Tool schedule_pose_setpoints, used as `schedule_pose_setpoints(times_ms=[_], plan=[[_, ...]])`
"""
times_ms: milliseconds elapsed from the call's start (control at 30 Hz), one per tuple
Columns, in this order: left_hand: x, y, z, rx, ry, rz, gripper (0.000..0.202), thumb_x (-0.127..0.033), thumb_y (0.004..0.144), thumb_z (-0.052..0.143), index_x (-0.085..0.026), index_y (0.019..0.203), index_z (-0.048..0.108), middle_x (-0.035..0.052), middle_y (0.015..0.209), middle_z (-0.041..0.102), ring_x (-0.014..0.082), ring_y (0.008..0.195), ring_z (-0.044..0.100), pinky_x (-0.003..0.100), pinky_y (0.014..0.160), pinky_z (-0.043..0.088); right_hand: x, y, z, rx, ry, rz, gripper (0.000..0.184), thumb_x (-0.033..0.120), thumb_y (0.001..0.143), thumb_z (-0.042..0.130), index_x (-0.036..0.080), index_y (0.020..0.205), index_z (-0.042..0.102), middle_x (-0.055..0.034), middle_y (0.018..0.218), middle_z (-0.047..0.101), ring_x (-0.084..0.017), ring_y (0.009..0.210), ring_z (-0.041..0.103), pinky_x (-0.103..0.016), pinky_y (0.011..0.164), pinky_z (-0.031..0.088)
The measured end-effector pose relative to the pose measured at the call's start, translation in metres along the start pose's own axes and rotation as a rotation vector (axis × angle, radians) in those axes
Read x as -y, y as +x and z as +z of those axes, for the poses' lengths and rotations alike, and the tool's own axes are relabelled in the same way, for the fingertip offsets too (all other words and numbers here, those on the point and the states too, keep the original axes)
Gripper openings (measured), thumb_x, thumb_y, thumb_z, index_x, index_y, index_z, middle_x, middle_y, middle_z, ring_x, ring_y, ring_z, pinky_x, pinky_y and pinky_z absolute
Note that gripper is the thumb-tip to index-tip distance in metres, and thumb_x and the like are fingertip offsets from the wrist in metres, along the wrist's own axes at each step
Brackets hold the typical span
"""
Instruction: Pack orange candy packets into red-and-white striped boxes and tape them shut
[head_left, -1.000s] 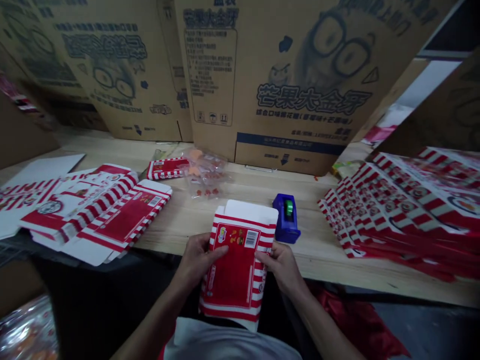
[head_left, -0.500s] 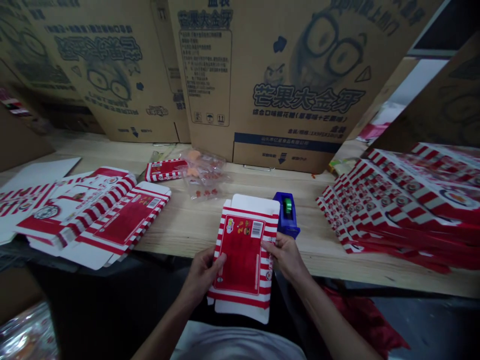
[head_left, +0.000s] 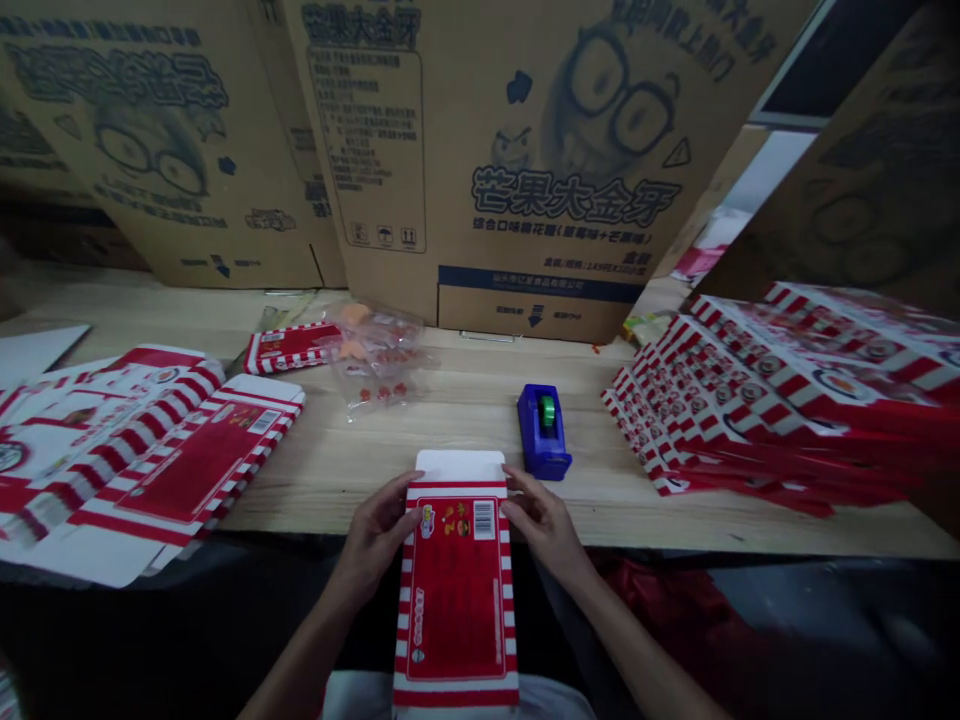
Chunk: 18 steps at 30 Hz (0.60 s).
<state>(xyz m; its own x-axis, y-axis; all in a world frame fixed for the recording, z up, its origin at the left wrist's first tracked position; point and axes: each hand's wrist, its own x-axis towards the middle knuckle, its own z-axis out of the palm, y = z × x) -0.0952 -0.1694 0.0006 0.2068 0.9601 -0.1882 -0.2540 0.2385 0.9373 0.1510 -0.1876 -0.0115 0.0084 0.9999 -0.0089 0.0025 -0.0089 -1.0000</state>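
A red box with white stripes (head_left: 457,590) stands upright in front of me, its printed panel with a barcode facing me and a white flap (head_left: 460,465) sticking up at the far end. My left hand (head_left: 377,535) grips its upper left edge, thumb on the near face. At the upper right corner my right hand (head_left: 546,522) pinches the edge between thumb and fingers. Just beyond the right hand sits a blue tape dispenser (head_left: 541,440) with a green roll. The fingertips behind the box are hidden.
Flat striped cartons (head_left: 187,470) lie stacked at the left. A striped box (head_left: 289,347) and clear candy packets (head_left: 375,350) are behind. Filled striped boxes (head_left: 750,400) pile up at the right. Large cardboard cartons (head_left: 420,150) wall off the table's back.
Both hands have slid up to the box's far end, and the box has come closer to my body and straightened. The view has turned a little to the right.
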Motion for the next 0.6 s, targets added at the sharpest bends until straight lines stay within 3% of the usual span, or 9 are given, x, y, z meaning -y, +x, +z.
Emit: schedule_pose_setpoints(times_ms=[133, 267, 367, 467, 533, 600], plan=[[-0.004, 0.006, 0.002, -0.084, 0.129, -0.014, 0.028, -0.04, 0.072, 0.075, -0.019, 0.091, 0.075, 0.0053, 0.093, 0.076, 0.023, 0.086, 0.068, 0.031, 0.076, 0.054, -0.009, 0.007, 0.0, -0.002, -0.155, -0.12, 0.021, 0.037, 0.086, 0.064, 0.022, 0.097, 0.074, -0.0061, 0.095, 0.071, -0.021, 0.087, 0.065, -0.031, 0.08, 0.052], [-0.003, 0.02, 0.006, -0.154, 0.109, -0.012, 0.023, -0.036, 0.064, 0.078, -0.015, 0.061, 0.067, 0.0026, 0.07, 0.07, 0.0176, 0.068, 0.064, 0.026, 0.064, 0.05, -0.006, 0.01, 0.003, -0.027, -0.159, -0.15, 0.021, 0.037, 0.084, 0.064, 0.02, 0.076, 0.074, -0.0067, 0.091, 0.069, -0.021, 0.088, 0.063, -0.031, 0.08, 0.05], [-0.006, 0.031, 0.004, -0.15, 0.059, -0.073, 0.027, -0.03, 0.058, 0.081, -0.017, 0.075, 0.066, 0.0002, 0.069, 0.069, 0.0154, 0.061, 0.063, 0.025, 0.058, 0.048, -0.002, 0.014, 0.003, -0.03, -0.015, -0.03, 0.018, 0.036, 0.079, 0.071, 0.022, 0.09, 0.069, -0.0022, 0.084, 0.065, -0.017, 0.073, 0.061, -0.028, 0.068, 0.05], [-0.012, 0.037, -0.001, 0.01, 0.058, -0.171, 0.049, -0.031, 0.058, 0.082, -0.017, 0.102, 0.065, 0.0042, 0.08, 0.073, 0.0197, 0.07, 0.068, 0.029, 0.063, 0.052, 0.002, 0.019, 0.0, 0.038, 0.111, 0.096, 0.041, 0.034, 0.074, 0.075, 0.025, 0.113, 0.061, 0.0025, 0.08, 0.062, -0.013, 0.066, 0.059, -0.024, 0.063, 0.048], [-0.014, 0.038, -0.004, 0.126, 0.114, -0.171, 0.044, -0.033, 0.063, 0.079, -0.015, 0.102, 0.068, 0.0061, 0.079, 0.074, 0.0215, 0.072, 0.069, 0.031, 0.067, 0.053, 0.002, 0.022, -0.003, 0.103, 0.078, 0.109, 0.037, 0.034, 0.076, 0.073, 0.023, 0.11, 0.063, 0.0015, 0.08, 0.064, -0.014, 0.07, 0.06, -0.024, 0.066, 0.049], [-0.013, 0.037, -0.006, 0.163, 0.245, -0.077, 0.028, -0.033, 0.071, 0.073, -0.015, 0.093, 0.071, 0.006, 0.079, 0.075, 0.0215, 0.072, 0.069, 0.03, 0.067, 0.053, 0.0, 0.023, -0.005, 0.136, -0.028, 0.054, 0.024, 0.034, 0.079, 0.07, 0.02, 0.099, 0.067, -0.0005, 0.08, 0.065, -0.015, 0.071, 0.061, -0.025, 0.065, 0.048]])
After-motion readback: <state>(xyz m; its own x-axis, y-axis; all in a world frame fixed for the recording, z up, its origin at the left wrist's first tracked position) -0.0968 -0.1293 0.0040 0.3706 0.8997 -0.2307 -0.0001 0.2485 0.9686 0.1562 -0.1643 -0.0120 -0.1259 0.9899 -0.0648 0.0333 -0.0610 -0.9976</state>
